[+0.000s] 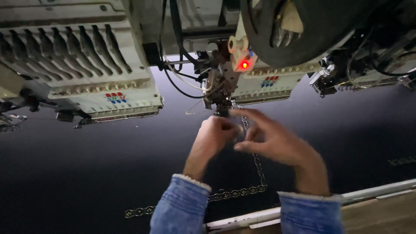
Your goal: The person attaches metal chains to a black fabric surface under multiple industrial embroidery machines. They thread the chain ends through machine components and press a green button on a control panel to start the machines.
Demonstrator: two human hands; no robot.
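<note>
Working just under the needle (pixel 222 109) of the embroidery head (pixel 260 82), the left hand (pixel 215 134) is curled shut, seemingly pinching thread too fine to see, the right hand (pixel 273 138) half open, so a slip could prick fingers or snap the thread.

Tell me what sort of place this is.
Most likely an embroidery workshop. A row of machine heads hangs over dark cloth stretched flat, a stitched chain pattern runs across it, and the left hand and right hand work together under one head's needles.
</note>
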